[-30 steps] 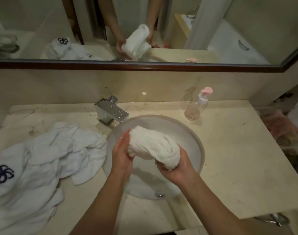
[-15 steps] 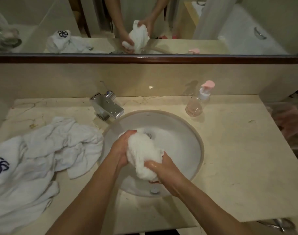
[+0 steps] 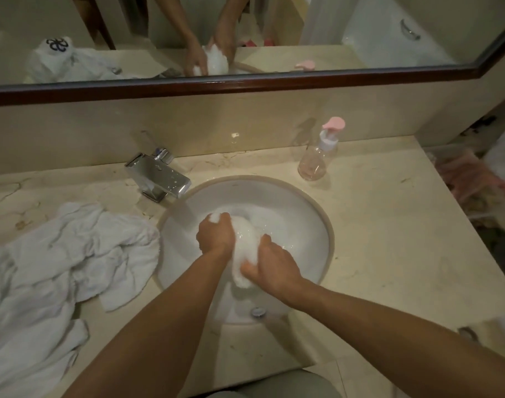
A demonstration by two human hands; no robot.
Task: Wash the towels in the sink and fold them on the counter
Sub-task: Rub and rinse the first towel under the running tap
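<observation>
A small wet white towel point(image 3: 245, 248) is bunched up low inside the round white sink point(image 3: 308, 225). My left hand point(image 3: 215, 235) grips its upper end with curled fingers, a tuft of cloth showing above the knuckles. My right hand point(image 3: 270, 265) grips its lower end from the right. Both forearms reach in from the bottom of the view. A heap of crumpled white towels point(image 3: 58, 271) lies on the beige counter point(image 3: 389, 239) left of the sink, its edge hanging over the sink rim.
A chrome faucet point(image 3: 159, 178) stands at the sink's back left. A clear pump bottle point(image 3: 320, 156) with a pink top stands at the back right. A mirror point(image 3: 245, 38) runs along the wall. Cluttered pinkish things point(image 3: 475, 182) lie beyond the counter's right edge.
Both hands have gone from holding the towel above the basin to pushing it down into the sink, squeezing it into a tighter bunch.
</observation>
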